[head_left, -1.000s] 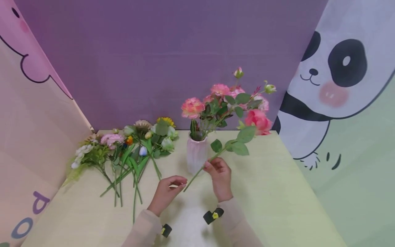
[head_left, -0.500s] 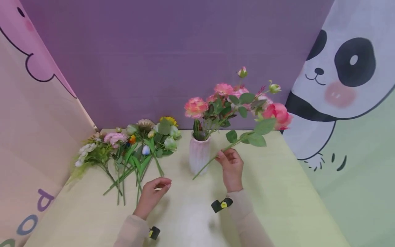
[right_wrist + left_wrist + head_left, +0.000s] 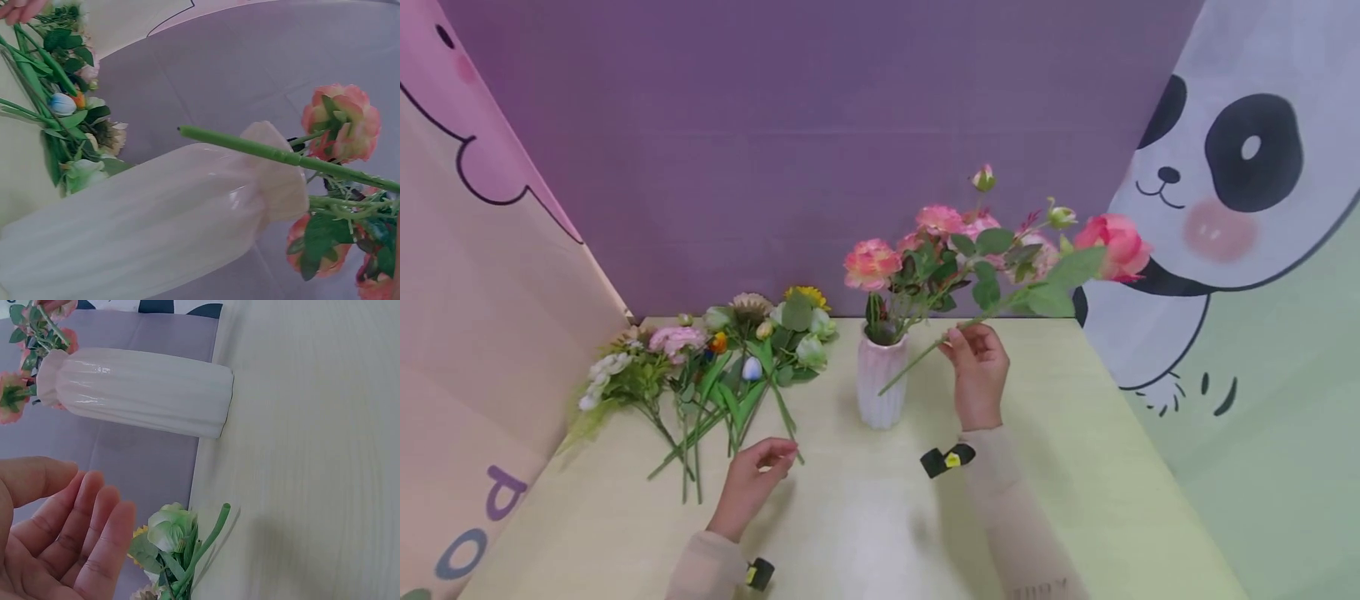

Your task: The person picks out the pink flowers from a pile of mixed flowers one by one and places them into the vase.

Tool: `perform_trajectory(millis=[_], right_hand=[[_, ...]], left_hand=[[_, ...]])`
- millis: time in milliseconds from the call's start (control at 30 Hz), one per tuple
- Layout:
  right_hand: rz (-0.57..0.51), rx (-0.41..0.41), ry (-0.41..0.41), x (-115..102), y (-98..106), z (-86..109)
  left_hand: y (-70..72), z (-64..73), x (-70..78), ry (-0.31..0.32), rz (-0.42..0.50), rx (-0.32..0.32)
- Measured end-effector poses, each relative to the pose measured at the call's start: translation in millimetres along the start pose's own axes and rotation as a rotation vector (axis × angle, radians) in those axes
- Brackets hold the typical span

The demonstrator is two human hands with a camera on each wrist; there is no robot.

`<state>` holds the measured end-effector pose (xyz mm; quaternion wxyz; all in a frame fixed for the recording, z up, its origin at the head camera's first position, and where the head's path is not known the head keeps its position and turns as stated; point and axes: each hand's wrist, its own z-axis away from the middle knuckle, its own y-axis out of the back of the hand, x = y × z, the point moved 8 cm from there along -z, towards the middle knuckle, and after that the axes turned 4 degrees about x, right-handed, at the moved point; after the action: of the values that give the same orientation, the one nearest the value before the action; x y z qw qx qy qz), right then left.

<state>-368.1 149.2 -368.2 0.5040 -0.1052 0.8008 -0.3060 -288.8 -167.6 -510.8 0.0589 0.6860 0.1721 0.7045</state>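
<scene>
My right hand point(image 3: 981, 375) pinches the green stem of a coral-pink artificial rose point(image 3: 1112, 247), its leaves and bloom slanting up to the right. The cut end of that stem point(image 3: 231, 142) lies across the view in front of the neck of a white-pink ribbed vase point(image 3: 882, 387), outside its mouth. Several pink flowers point(image 3: 871, 264) stand in the vase. My left hand point(image 3: 752, 483) is held above the table with fingers loosely bent and nothing between them, as the left wrist view confirms. Near its fingertips is a green stem end point(image 3: 215, 528) from the flower pile.
A pile of loose artificial flowers point(image 3: 673, 342) lies at the table's back left, stems toward the front. A purple panel point(image 3: 820, 150) rises behind the pale table point(image 3: 865, 533). A panda-printed wall point(image 3: 1247, 333) stands on the right.
My right hand has carried the rose up and to the right, its stem end rising beside the vase. My left hand has drawn away from the stem, down and to the left.
</scene>
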Motion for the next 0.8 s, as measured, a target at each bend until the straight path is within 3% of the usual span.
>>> perform_trajectory(millis=[233,567,800], right_hand=[[-0.012,0.003,0.034,-11.0,-14.7,-13.3],[-0.060,-0.011,0.101,-31.8,-29.6,-28.1],[-0.090,0.019,0.106,-33.7,-33.3,-33.5]], left_hand=[[10.1,-0.6,-6.1,-0.005,-0.028,0.042],[30.0,-1.8,-18.2,0.084,0.095,0.064],[46.0,-5.7,-33.0,0.131,0.166,0.088]])
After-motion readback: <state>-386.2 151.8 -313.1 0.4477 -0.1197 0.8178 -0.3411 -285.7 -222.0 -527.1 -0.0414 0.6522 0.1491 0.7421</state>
